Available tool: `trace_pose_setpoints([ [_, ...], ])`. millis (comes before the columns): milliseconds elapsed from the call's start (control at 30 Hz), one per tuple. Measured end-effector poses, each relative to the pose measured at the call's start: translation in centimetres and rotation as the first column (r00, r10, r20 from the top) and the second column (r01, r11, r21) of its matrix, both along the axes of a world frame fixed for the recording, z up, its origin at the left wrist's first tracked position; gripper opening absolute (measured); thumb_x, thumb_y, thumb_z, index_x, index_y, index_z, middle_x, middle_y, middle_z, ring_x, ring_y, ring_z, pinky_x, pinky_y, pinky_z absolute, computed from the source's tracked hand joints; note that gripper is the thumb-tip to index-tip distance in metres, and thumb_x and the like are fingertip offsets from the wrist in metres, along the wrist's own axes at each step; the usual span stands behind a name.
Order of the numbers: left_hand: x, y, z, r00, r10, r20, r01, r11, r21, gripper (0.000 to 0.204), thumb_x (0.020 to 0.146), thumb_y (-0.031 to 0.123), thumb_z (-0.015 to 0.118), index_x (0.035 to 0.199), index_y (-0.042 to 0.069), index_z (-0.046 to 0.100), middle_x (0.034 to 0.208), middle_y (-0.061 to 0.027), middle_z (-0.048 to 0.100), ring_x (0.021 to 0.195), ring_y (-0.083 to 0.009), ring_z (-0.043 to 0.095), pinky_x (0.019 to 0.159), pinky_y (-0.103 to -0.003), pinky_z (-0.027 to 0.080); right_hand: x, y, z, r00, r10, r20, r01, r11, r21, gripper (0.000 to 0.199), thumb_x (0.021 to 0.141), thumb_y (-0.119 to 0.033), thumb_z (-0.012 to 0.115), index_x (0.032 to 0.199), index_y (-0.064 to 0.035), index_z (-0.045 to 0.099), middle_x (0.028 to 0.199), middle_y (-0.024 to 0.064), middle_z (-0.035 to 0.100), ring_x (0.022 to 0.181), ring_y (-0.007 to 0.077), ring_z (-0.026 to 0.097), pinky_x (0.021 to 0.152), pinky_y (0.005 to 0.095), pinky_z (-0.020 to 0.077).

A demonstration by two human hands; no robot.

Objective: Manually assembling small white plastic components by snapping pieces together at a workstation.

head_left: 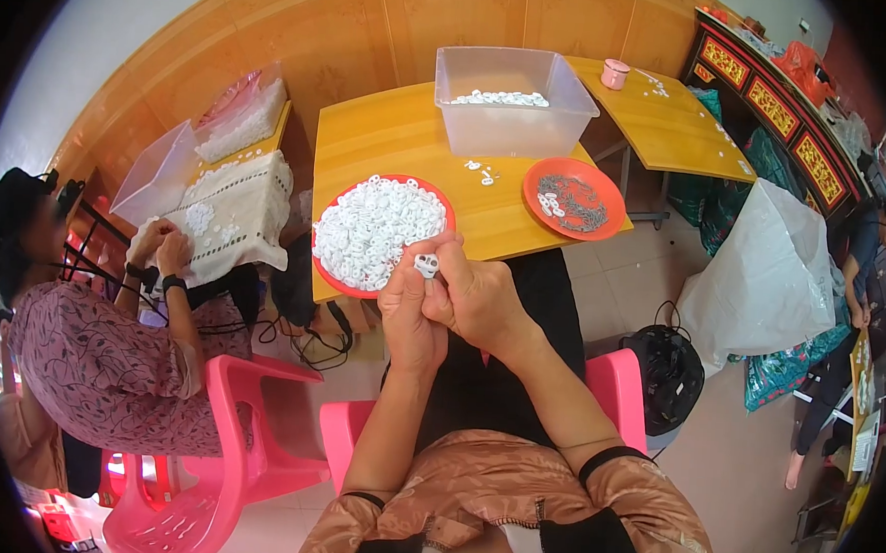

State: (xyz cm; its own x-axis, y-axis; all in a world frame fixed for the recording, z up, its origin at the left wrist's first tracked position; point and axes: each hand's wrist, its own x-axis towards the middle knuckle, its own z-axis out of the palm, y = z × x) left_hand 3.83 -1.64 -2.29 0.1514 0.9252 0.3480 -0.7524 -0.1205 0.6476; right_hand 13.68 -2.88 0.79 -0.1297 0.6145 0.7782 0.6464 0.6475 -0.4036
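The person's two hands are meeting in front of the chest, just at the near edge of the wooden table [401, 124], and a small white plastic ring piece [427, 266] is sitting between their fingertips. The left hand [409, 320] is pinching it from below and to the left, thumb and forefinger clenched around its lower side; the right hand [477, 298] is closing in from the right, its fingers curling over the piece's top — so both hands are grasping the same small part, and neither is free. The piece is held up off the table, its round face turning toward the camera, with what looks like a darker insert at its middle, though that is too small to tell surely.

The relation that matters lies up and to the left of the grip: the red plate heaped with white rings [335, 271] is lying just beyond the left hand's knuckles, nearly touching them, so the left hand is the nearer one to that pile. The second red plate holding small dark metal parts [612, 205] is sitting farther off, up and to the right — nearer the right hand. A clear plastic bin [511, 130] is standing behind both, well apart from the hands.
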Motion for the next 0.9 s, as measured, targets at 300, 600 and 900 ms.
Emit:
trace_pose_setpoints([
  [300, -0.1, 0.2, -0.1, 1.0, -0.025, -0.002, 0.025, 0.999, 0.019, 0.039, 0.096, 0.03, 0.042, 0.118, -0.002, 0.046, 0.126, -0.0154, 0.049, 0.117, -0.028, 0.049, 0.103, -0.038, 0.037, -0.2, 0.2, -0.1, 1.0, -0.01, -0.003, 0.01, 0.999, 0.038, 0.022, 0.077, -0.016, 0.06, 0.091, -0.0016, 0.049, 0.063, 0.0121, 0.059, 0.057, 0.0287, 0.061, 0.048, 0.0349, 0.0475],
  [600, 0.2, 0.5, -0.1, 1.0, 0.014, -0.006, -0.014, 0.994, -0.112, 0.033, 0.097, 0.026, 0.041, 0.115, -0.002, 0.048, 0.117, -0.016, 0.056, 0.112, -0.0249, 0.052, 0.1, -0.036, 0.039, -0.5, 1.1, -1.3, 0.998, -0.034, -0.056, 0.035, 0.999, 0.021, 0.019, 0.078, -0.014, 0.057, 0.088, 0.0001, 0.049, 0.059, 0.0138, 0.055, 0.05, 0.0299, 0.059, 0.044, 0.0368, 0.0465],
  [900, 0.3, 1.6, -1.5, 0.997, 0.035, 0.066, -0.024, 0.986, -0.167, 0.032, 0.097, 0.019, 0.041, 0.119, -0.004, 0.046, 0.121, -0.018, 0.053, 0.111, -0.0248, 0.053, 0.099, -0.035, 0.039, -0.6, 2.4, -3.0, 0.998, -0.032, -0.048, 0.028, 0.997, -0.078, 0.025, 0.082, -0.017, 0.056, 0.096, 0.0024, 0.048, 0.061, 0.0186, 0.056, 0.052, 0.0345, 0.059, 0.045, 0.0405, 0.0467],
])
